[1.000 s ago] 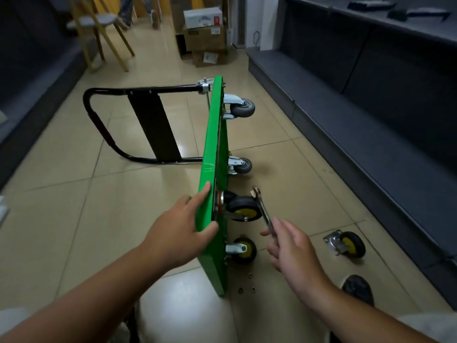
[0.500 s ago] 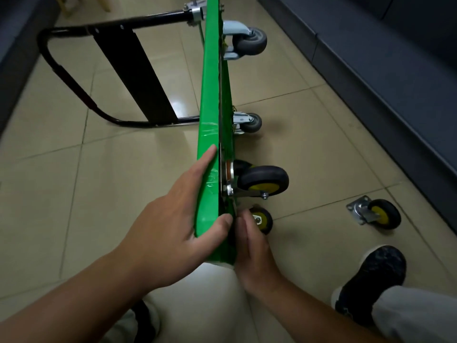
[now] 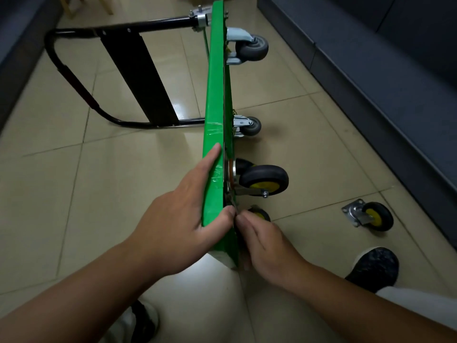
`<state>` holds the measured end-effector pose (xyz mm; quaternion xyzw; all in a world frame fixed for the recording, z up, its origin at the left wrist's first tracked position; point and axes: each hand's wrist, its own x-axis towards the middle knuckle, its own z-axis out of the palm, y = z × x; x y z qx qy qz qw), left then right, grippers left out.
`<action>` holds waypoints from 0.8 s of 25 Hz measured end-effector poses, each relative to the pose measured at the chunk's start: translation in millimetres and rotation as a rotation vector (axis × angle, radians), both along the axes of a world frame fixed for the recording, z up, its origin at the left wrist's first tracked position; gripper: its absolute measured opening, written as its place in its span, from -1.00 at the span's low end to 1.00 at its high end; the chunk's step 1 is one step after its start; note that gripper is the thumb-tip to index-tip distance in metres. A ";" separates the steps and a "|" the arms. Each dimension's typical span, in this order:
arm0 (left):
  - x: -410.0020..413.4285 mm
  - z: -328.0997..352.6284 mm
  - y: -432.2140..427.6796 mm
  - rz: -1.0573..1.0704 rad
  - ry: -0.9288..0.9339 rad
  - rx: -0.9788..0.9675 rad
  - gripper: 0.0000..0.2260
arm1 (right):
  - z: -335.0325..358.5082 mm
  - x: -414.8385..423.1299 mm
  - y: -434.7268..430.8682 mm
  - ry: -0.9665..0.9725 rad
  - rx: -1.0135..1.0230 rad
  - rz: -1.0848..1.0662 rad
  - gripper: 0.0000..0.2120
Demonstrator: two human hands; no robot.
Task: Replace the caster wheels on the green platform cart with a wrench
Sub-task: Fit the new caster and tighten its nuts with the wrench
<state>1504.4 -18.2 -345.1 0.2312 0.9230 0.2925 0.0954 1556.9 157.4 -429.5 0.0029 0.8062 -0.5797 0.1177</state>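
The left hand (image 3: 183,219) clamps the near end of the green platform cart (image 3: 216,95). Its fingers lie along the left face and its thumb hooks over the upper edge, pinching the deck between them. The right hand (image 3: 267,246) is pressed to the cart's underside just across from that thumb, with its fingers bunched together. What they hold cannot be told, as only a thin sliver of metal shows above the fingertips.

Scuffed tape on the edge beside the left index finger carries marks too blurred to read.

The cart stands on its long side on the tiled floor (image 3: 49,194), running from the lower middle of the frame to the top. Its black handle (image 3: 74,78) juts out to the upper left. Four casters stick out to the right:
- two grey casters (image 3: 252,48) at the far end
- a black yellow-hubbed caster (image 3: 264,179) just above the hands
- a second yellow-hubbed caster (image 3: 258,214), half hidden behind the right fingers

A loose caster (image 3: 368,216) — plate, black tyre, yellow hub — lies on the tiles at right, well apart from the cart. A black shoe (image 3: 373,268) sits below it, near the dark grey step (image 3: 371,70).
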 end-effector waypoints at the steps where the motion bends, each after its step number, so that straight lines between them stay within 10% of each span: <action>1: 0.1 -0.3 -0.6 -0.004 -0.001 -0.010 -0.24 | 12.2 2.5 1.2 -0.062 -0.003 0.018 -0.62; 6: -0.1 -0.5 -1.3 0.000 0.030 -0.041 -0.26 | 74.1 1.9 -9.4 -0.509 -0.417 -0.061 -0.51; 11: -1.9 2.5 -3.0 -0.014 0.010 -0.055 -0.28 | 84.9 14.0 -12.8 -0.526 -0.594 -0.132 -0.58; 20: -2.9 -1.8 -2.6 -0.006 -0.010 -0.029 -0.27 | 0.7 31.4 4.0 0.168 0.012 -0.360 -0.70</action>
